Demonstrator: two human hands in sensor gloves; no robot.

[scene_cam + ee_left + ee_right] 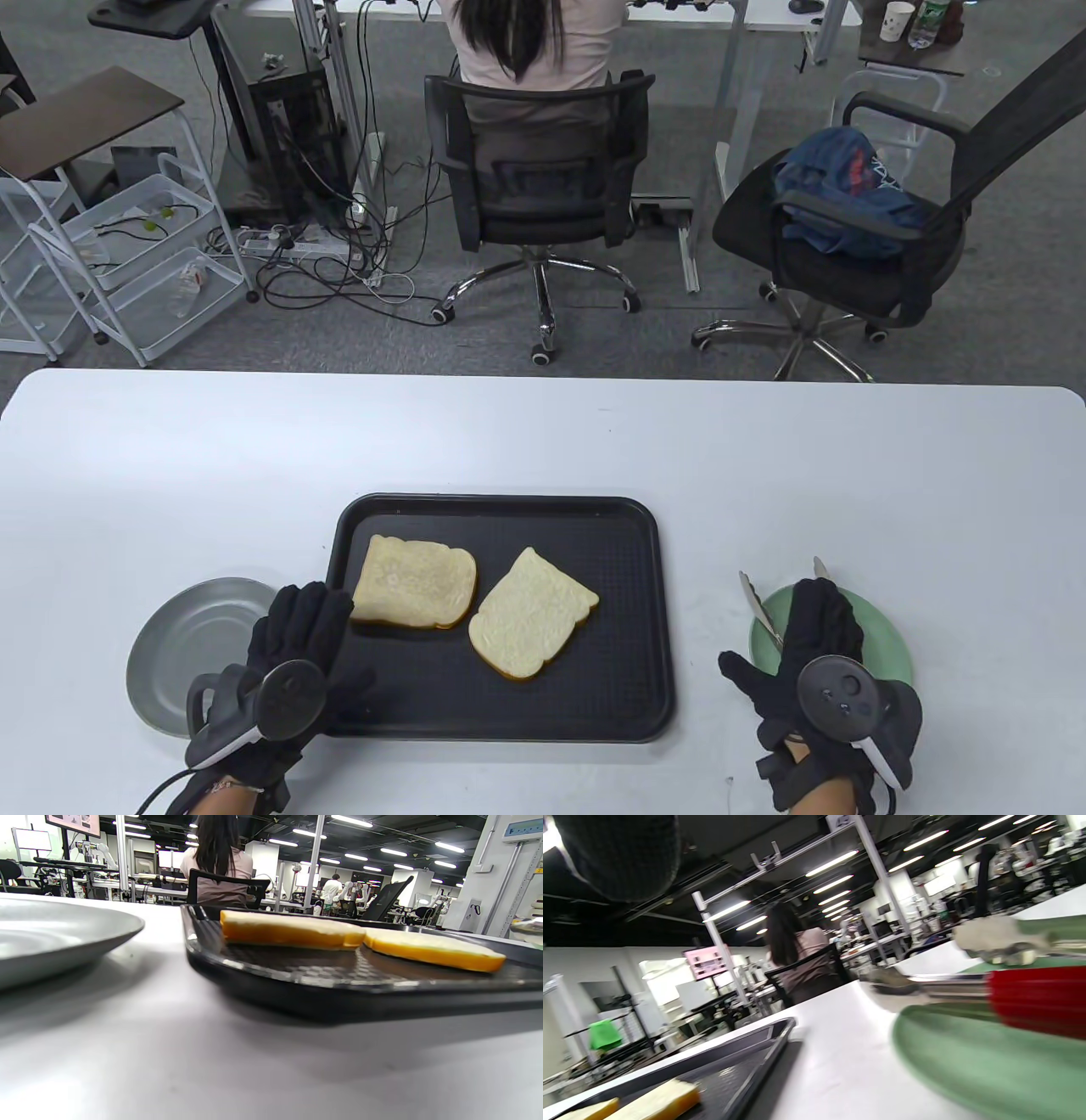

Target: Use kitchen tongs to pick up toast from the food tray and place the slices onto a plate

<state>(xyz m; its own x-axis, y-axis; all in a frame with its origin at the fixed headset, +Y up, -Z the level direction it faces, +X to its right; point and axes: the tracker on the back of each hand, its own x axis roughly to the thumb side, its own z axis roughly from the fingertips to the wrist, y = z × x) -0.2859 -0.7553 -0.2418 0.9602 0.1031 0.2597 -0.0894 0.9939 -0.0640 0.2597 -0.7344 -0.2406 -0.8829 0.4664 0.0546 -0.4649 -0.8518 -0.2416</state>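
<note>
Right hand point(819, 645) seemingly grips tongs point(764, 615) over green plate point(887, 632), toast point(533, 613) well left.

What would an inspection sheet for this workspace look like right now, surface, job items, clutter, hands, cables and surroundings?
Surface: white table, bare where visible.
Job's things: black food tray with two toast slices, left slice and right slice, lying flat and close together; whether they touch cannot be told. Grey plate left of the tray, green plate right of it. Tongs lie across the green plate, tips apart.
Clutter: nothing seen on the table.
Hands: left hand rests flat at the tray's left edge; right hand lies over the tongs, grip hidden.
Cables: one runs from the left glove.
Surroundings: seated person, office chairs, floor wiring.
</note>
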